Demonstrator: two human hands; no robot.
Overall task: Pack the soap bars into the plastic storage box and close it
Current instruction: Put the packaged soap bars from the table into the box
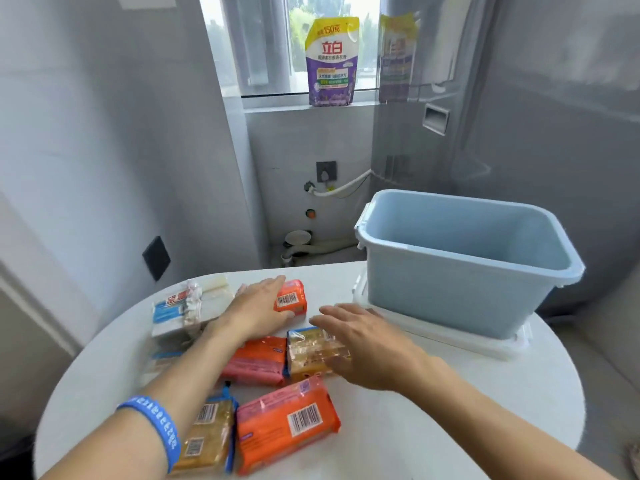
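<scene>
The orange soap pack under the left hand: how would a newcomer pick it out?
Start at the open light-blue plastic storage box on the round white table. Look left across the table to the left hand. The small orange soap pack lies under its fingertips, farthest back of the orange packs, barcode facing up.

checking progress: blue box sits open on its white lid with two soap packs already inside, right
Not quite. The head view shows the blue box open on its white lid, but empty; every soap pack, such as the orange one, is on the table.
</scene>
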